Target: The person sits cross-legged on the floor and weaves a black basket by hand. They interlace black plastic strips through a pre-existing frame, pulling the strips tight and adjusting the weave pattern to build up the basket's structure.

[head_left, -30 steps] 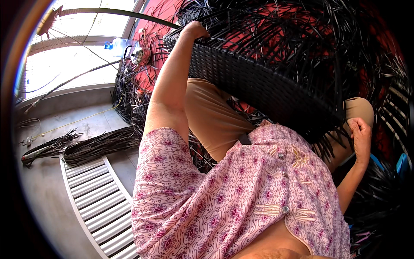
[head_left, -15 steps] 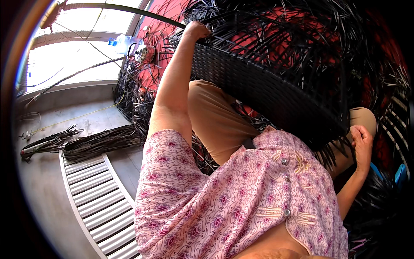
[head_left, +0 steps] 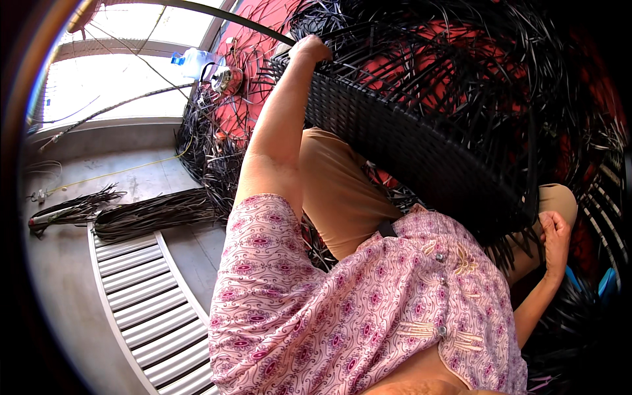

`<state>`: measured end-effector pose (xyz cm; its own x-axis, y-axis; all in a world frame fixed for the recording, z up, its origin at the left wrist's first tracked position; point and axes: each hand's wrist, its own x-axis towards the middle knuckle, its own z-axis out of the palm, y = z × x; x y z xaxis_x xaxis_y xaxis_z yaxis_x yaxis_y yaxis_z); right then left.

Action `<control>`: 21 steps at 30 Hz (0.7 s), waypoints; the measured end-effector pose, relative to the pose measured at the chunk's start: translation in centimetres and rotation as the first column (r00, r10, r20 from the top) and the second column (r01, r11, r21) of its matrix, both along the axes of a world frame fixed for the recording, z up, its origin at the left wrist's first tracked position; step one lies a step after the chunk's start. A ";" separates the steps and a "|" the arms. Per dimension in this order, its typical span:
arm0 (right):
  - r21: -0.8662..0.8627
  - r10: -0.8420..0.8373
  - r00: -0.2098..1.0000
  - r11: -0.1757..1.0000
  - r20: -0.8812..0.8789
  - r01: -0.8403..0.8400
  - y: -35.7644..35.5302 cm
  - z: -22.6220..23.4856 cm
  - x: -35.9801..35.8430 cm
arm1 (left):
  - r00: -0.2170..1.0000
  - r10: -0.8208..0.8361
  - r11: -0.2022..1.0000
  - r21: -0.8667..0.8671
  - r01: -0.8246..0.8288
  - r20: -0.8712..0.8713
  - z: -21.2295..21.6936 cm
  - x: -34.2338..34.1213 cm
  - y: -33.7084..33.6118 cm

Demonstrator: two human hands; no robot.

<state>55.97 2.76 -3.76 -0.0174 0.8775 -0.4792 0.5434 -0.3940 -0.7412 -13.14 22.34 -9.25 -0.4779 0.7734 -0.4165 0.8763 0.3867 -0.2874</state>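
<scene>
A black woven panel (head_left: 401, 141) of flat plastic strips slants across my lap from upper left to lower right. Loose strip ends fan out along its far edge and hang from its lower right end. My left hand (head_left: 311, 49) is stretched out to the panel's far left corner, its fingers closed; what they pinch is hidden behind the knuckles. Close to the panel's right end, my right hand (head_left: 556, 240) is curled beside my knee, fingers pressed together. Anything in that grip is too small or dark to make out.
Black strips (head_left: 355, 20) lie heaped over a red surface (head_left: 247, 112). A dark curved rod or strip (head_left: 217, 14) runs from upper left toward my left hand. A clear bottle (head_left: 194, 64), strip bundles (head_left: 155, 214) and a white slatted rack (head_left: 148, 309) are at left.
The whole scene has shifted slightly right and down on the left side, with the view. Both hands keep their places at the panel's ends; the right hand's fingers have turned slightly.
</scene>
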 end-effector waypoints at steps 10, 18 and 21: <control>-0.014 0.002 0.998 1.000 -0.064 -0.003 -0.1 -0.1 0.7 | 0.945 0.116 0.978 0.130 -0.163 0.307 2.3 -0.2 -0.8; -0.004 -0.014 1.000 1.000 -0.025 0.014 0.5 0.4 -1.3 | 0.979 0.148 0.902 0.386 -0.193 0.142 3.5 -1.4 -1.9; -0.028 -0.024 1.000 0.999 -0.014 0.023 0.5 0.6 -1.1 | 0.986 0.119 0.931 0.333 -0.151 0.117 4.0 -1.6 -2.2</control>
